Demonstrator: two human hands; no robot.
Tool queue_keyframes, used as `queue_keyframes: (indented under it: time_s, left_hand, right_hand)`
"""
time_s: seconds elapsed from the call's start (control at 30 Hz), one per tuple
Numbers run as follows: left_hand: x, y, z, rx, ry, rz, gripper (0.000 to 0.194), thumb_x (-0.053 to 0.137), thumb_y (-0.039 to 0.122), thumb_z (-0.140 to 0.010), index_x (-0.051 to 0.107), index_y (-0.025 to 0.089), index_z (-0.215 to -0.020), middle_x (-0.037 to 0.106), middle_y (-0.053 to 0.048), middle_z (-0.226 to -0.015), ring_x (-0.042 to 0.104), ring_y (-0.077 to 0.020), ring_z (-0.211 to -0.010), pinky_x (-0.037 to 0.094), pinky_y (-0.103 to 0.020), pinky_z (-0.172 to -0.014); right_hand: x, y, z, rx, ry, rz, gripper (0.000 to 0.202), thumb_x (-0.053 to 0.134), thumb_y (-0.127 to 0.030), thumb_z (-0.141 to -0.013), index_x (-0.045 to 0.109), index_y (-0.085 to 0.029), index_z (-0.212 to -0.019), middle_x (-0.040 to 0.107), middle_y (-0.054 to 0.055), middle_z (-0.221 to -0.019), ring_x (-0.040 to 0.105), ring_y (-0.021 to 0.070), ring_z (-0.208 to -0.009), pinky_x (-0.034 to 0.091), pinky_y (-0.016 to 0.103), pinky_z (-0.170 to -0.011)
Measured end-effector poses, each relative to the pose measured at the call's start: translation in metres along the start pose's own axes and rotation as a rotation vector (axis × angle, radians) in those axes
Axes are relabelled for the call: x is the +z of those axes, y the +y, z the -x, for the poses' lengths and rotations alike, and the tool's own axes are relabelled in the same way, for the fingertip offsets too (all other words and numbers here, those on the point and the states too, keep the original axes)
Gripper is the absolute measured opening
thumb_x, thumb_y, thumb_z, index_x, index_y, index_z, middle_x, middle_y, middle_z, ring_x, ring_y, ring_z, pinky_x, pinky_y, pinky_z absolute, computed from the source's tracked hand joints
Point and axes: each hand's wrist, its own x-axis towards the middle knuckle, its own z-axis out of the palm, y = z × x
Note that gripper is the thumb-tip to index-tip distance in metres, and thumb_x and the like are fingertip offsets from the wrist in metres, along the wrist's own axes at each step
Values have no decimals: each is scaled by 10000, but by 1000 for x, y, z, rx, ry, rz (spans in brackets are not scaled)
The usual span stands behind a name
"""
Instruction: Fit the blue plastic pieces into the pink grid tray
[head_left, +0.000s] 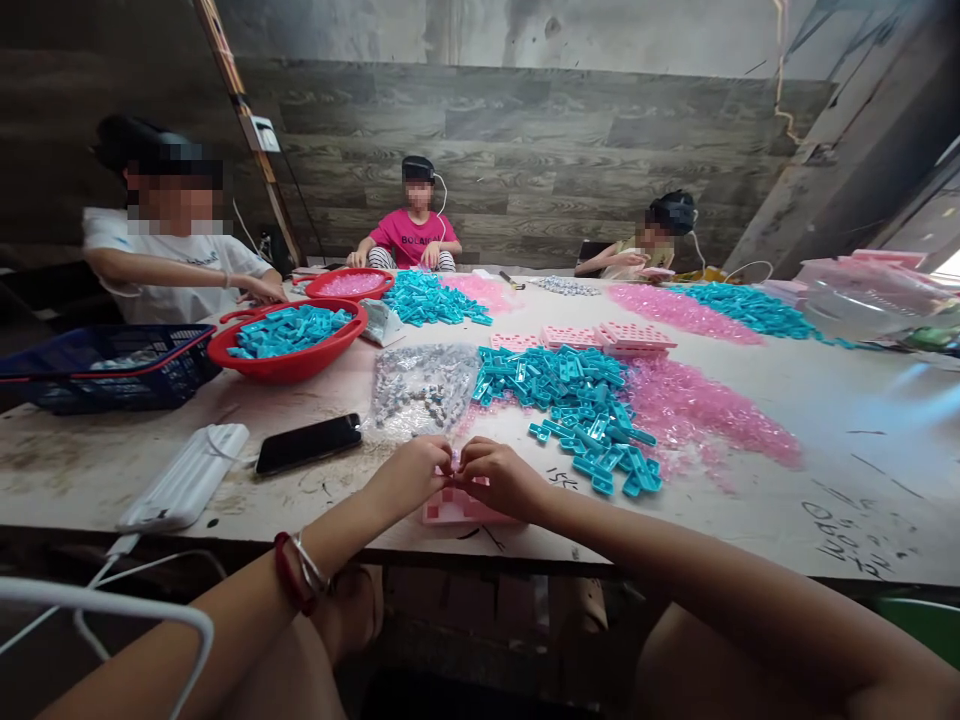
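Note:
My left hand (422, 468) and my right hand (496, 474) meet fingertip to fingertip over a pink tray with square recesses (469, 510) at the table's near edge. Both hands are closed in a pinch. Between them shows a bit of something small and pinkish, mostly hidden by the fingers. Beyond my hands lie a heap of blue plastic pieces (577, 400), a heap of clear pink pieces (697, 410) and a clear plastic bag of small parts (424, 385). Several pink trays (574, 338) stand behind the blue heap.
To the left are a black phone (309, 445), a white power bank (187, 475) with cables, a red basin (289, 370) of blue pieces and a dark blue basket (112, 385). Three people sit around the far side. More heaps and a clear plastic bin (874, 300) stand farther back.

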Motion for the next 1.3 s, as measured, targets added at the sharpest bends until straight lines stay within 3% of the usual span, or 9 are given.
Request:
queue_keyframes:
  time_s: [0.17, 0.5, 0.73, 0.93, 1.3]
  left_hand:
    - [3, -8, -6, 38, -19, 94, 129, 620, 104, -693, 640, 148, -573, 621, 3, -727, 557, -103, -669, 409, -191, -627]
    - [9, -8, 7, -5, 53, -7, 75, 618, 148, -713, 691, 138, -723, 651, -42, -830, 579, -124, -734, 435, -197, -685]
    - [3, 2, 15, 44, 47, -59, 104, 649, 145, -673, 693, 138, -767, 650, -43, -754, 577, -145, -695, 445, -219, -663]
    - [10, 5, 21, -5, 111, -68, 125, 633, 153, -692, 683, 129, -804, 644, -65, -828, 580, -156, -745, 447, -233, -700]
    - [21, -3, 19, -100, 159, 52, 125, 652, 150, -642, 700, 127, -755, 671, -56, -852, 589, -134, -710, 456, -199, -672]
  right_hand:
    - [-2, 5, -3, -9, -54, -36, 197, 579, -221, -810, 667, -162, -644, 629, 53, -667, 551, 133, -685, 443, 236, -616]
    - [-9, -16, -13, 60, -136, 130, 100, 661, -158, -714, 699, -180, -624, 652, 41, -636, 585, 130, -638, 438, 215, -587]
    - [1, -37, 4, 146, -42, 273, 158, 587, -121, -757, 708, -172, -670, 661, 49, -711, 605, 121, -623, 454, 212, -590]
    - [9, -39, 9, 202, 12, 309, 146, 593, -103, -742, 715, -182, -736, 683, 56, -771, 621, 145, -703, 474, 243, -653]
    - [1, -31, -13, 249, -150, 320, 168, 613, -66, -661, 715, -188, -606, 676, 25, -596, 583, 120, -525, 421, 213, -549]
